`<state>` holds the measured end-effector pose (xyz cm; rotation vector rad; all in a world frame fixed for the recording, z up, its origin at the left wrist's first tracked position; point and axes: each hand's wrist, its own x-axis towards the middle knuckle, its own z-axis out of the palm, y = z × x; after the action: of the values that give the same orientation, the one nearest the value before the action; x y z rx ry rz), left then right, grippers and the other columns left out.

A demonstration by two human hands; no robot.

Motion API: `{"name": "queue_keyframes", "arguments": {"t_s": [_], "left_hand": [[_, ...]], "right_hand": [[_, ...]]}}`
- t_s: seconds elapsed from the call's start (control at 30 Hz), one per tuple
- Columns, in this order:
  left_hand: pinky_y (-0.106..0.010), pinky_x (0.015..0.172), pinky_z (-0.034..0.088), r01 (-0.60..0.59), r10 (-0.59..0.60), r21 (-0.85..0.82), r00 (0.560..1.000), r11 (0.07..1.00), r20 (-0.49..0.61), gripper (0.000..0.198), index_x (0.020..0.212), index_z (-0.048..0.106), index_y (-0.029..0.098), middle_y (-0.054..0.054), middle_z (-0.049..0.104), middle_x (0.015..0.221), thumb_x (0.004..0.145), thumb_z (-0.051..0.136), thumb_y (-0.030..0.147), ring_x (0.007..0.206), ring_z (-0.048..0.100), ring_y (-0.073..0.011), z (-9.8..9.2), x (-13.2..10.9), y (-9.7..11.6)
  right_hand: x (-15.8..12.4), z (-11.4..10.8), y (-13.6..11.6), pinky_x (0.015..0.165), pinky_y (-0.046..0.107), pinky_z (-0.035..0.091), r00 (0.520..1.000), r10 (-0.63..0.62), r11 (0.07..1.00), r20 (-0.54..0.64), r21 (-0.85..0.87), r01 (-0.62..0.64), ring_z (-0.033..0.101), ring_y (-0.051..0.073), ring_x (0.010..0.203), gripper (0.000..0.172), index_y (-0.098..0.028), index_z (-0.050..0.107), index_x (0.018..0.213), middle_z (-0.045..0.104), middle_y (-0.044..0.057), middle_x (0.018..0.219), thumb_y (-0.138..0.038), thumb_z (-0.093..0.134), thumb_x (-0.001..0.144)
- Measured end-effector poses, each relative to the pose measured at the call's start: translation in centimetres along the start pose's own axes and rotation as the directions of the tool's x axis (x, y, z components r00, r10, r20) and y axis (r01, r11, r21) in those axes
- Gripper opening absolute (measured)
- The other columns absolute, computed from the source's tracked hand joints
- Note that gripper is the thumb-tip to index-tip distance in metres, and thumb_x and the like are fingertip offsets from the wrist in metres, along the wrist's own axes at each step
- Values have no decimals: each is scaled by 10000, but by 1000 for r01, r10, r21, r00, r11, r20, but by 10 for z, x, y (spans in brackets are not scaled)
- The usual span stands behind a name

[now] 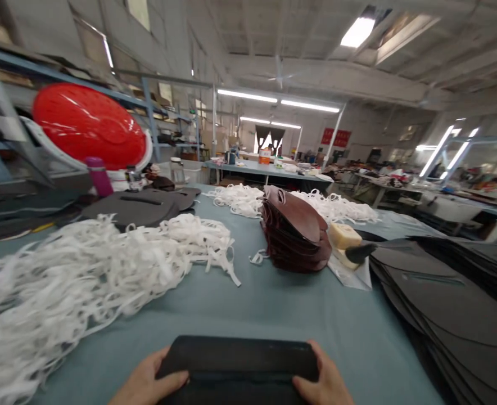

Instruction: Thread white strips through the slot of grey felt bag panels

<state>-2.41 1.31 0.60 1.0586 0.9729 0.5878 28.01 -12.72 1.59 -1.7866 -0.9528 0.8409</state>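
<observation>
Left hand (148, 379) and right hand (323, 378) grasp opposite ends of a black panel (238, 363) at lower center on the counter (274, 315), white straps (96, 264) lying left of them.

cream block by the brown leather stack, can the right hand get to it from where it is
Probably yes: the right hand is on a dark panel and would have to leave it, but no pile stands between it and the cream block on the blue-grey table top. The black sheet stack lies to one side.

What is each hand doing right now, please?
Left hand: closed, holding the black panel.
Right hand: closed, holding the black panel.
</observation>
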Motion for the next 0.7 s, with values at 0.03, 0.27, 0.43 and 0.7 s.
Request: {"name": "queue_keyframes", "arguments": {"t_s": [0.03,0.27,0.43,0.7], "left_hand": [[-428,764,533,7,-6,-23,1000,1000,12,492,945,652,185,-58,725,841,537,771,433,815,675,-322,2,4,1],[-401,936,471,-237,262,211,960,948,-99,483,1136,545,191,-91,642,1130,682,642,323,1092,583,-283,-6,30,6],[-429,1022,408,-345,542,623,826,702,-153,388,1181,508,231,-78,508,1273,804,523,322,1233,458,-253,-8,50,21],[-424,1095,319,-555,700,815,649,166,299,614,1302,426,190,-101,464,1347,722,381,-9,1291,384,-215,56,121,46]], "right_hand": [[3,0,0,828,314,471,1000,-11,1000,4,-17,11,620,230,899,409,-180,572,964,666,34,893,-249,613,563],[36,-4,5,880,331,449,979,-188,951,-74,-262,162,587,218,1006,472,-175,491,1119,615,61,1050,-203,505,648],[75,34,-19,841,328,460,902,-416,836,-118,-439,328,589,211,944,255,-189,559,1035,607,72,1008,-266,503,799],[147,137,-73,774,329,446,895,-441,552,69,-765,332,591,245,976,190,-174,594,1020,619,125,1048,-166,475,872]]}}
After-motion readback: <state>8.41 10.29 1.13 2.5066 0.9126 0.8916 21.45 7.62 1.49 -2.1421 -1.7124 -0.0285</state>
